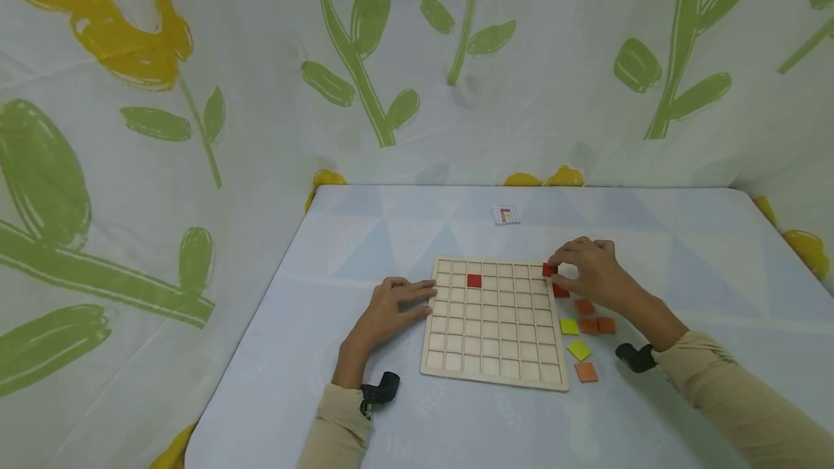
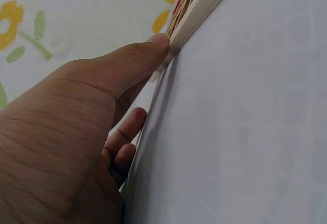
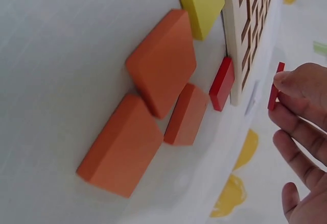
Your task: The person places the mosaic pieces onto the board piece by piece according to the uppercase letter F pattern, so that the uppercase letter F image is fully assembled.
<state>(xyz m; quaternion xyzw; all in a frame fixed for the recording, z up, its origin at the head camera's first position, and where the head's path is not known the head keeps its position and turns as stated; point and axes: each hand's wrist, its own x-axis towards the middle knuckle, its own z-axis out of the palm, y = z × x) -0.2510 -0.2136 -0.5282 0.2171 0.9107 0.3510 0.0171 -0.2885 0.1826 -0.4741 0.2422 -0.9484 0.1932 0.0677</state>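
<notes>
My right hand (image 1: pixel 591 271) pinches a red square tile (image 1: pixel 549 270) between thumb and fingers, above the far right corner of a wooden grid board (image 1: pixel 493 382). In the right wrist view the pinched tile (image 3: pixel 276 86) appears edge-on, raised off the table. Another red tile (image 1: pixel 474 281) lies in a cell of the board's second row. A further red tile (image 3: pixel 222 83) rests on the table against the board's right edge. With its fingers extended, my left hand (image 1: pixel 391 310) touches the board's left edge; in the left wrist view the thumb (image 2: pixel 138 60) meets the wooden side.
Right of the board lie several orange tiles (image 1: pixel 586 372) and two yellow tiles (image 1: pixel 578 350). A small stack of cards (image 1: pixel 505 215) with a coloured grid pattern sits near the table's back edge. A flower-printed curtain (image 1: pixel 534 114) hangs behind the table.
</notes>
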